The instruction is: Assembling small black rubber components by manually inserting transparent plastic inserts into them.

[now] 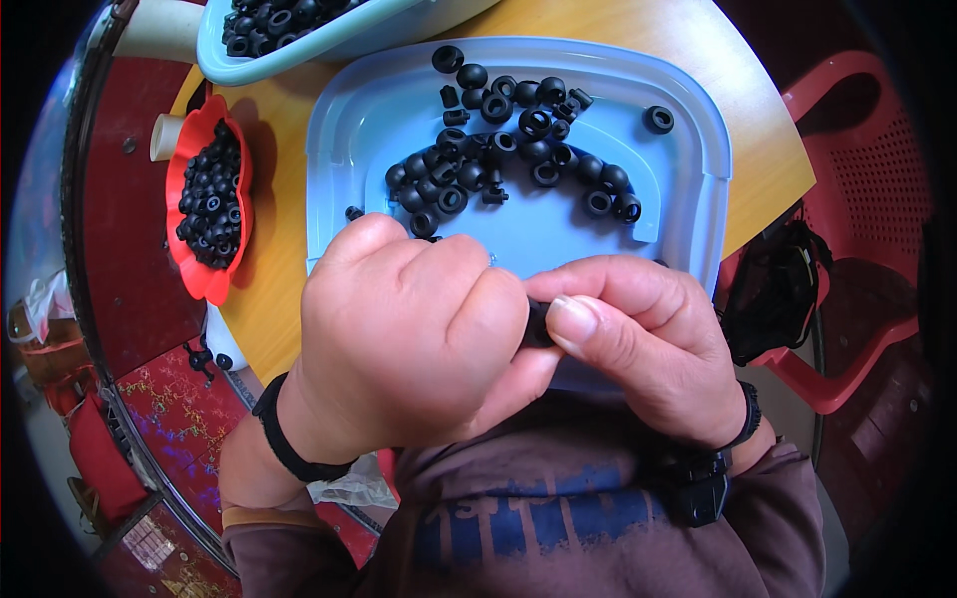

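Observation:
Between my two hands is a small black rubber-like part [539, 325], mostly covered by fingers. My right hand [653, 344] pinches it with thumb and fingertips. My left hand [414, 334] is curled into a fist against the part's other side; whatever its fingers enclose is hidden. Both hands are over the near edge of a light blue plastic lid [518, 224]. Many black hollow round pieces [496, 108] lie in a loose heap on the lid beyond my hands, with a few smaller stepped plugs [494, 195] among them. One ring-shaped piece [658, 120] sits apart at the right.
A blue tub [349, 40] of black pieces stands at the far left. On the wooden table's left edge is a red scalloped bowl [175, 199] filled with small black parts. To the right is a red plastic chair [877, 169] with a black bag [778, 299] on it.

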